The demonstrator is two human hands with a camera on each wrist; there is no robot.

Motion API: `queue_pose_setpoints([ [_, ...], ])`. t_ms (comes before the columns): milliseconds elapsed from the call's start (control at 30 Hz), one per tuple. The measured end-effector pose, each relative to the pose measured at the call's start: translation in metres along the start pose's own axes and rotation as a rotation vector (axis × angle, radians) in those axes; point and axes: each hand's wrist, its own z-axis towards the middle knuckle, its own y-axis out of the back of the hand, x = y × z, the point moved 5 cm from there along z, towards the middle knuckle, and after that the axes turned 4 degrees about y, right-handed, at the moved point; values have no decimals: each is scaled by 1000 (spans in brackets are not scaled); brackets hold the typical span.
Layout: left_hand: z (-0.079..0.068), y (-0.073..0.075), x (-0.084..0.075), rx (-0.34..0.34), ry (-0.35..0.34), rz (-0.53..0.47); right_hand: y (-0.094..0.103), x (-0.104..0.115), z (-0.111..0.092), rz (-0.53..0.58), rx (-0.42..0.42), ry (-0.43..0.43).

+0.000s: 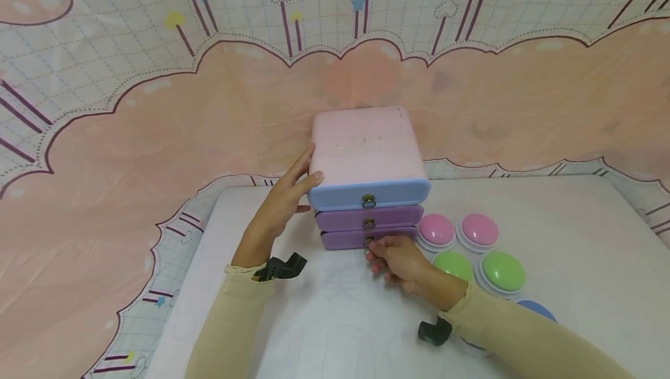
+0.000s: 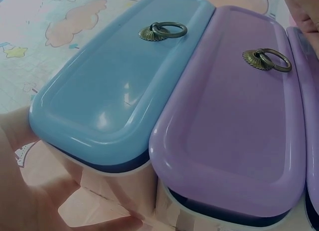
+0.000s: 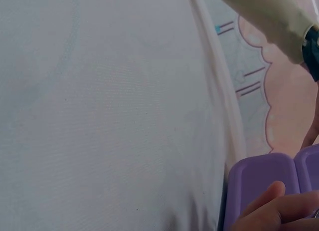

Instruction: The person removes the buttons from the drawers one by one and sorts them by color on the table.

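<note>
A small drawer chest with a pink top (image 1: 366, 146) stands at the back of the table. Its fronts are one blue drawer (image 1: 340, 197) above two purple ones, each with a brass ring pull. My left hand (image 1: 280, 204) rests against the chest's left side, fingers extended, thumb near the top front corner. At the bottom purple drawer (image 1: 340, 240), my right hand (image 1: 403, 260) pinches the ring pull (image 1: 368, 243) between thumb and finger. The left wrist view shows the blue front (image 2: 109, 86) and the middle purple front (image 2: 229, 111) close up, their rings hanging free.
Right of the chest stand round push buttons on white bases: pink ones (image 1: 437, 229) (image 1: 480, 229), green ones (image 1: 503, 271) (image 1: 452, 265), and a blue one (image 1: 537, 310) partly behind my right sleeve. A cloud-patterned cloth (image 1: 262, 111) hangs behind the white table (image 1: 324, 315).
</note>
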Motion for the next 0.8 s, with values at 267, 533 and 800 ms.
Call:
queue_pose_setpoints([
  [267,0,-1,0,5,6,-19,6,0,-9,-54,42,-31],
  [533,3,2,1,42,24,-19,27,4,-24,-110,40,-21],
  [800,-10,25,1,32,46,131,64,32,-65,-467,42,233],
])
